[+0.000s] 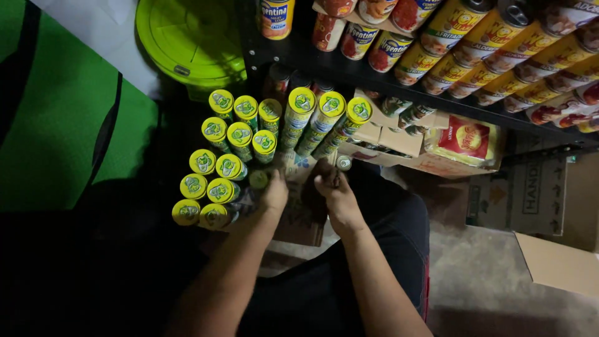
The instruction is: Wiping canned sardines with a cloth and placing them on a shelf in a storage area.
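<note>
Several tall cans with yellow lids [228, 167] stand packed in rows in front of a dark shelf. My left hand [272, 191] is closed around one can [258, 180] at the right edge of that group. Beside it, my right hand [334, 190] is closed on something dark that I cannot make out, just below a small can with a silver top [344, 163]. Both hands hover over an open brown cardboard box [306, 215] on my lap.
A black shelf [349, 72] holds rows of red and yellow cans [493, 50] above. A yellow-and-red bag [465, 140] lies on cartons. A lime-green plastic lid [190, 37] sits top left. Cardboard boxes [536, 193] stand on the floor at right.
</note>
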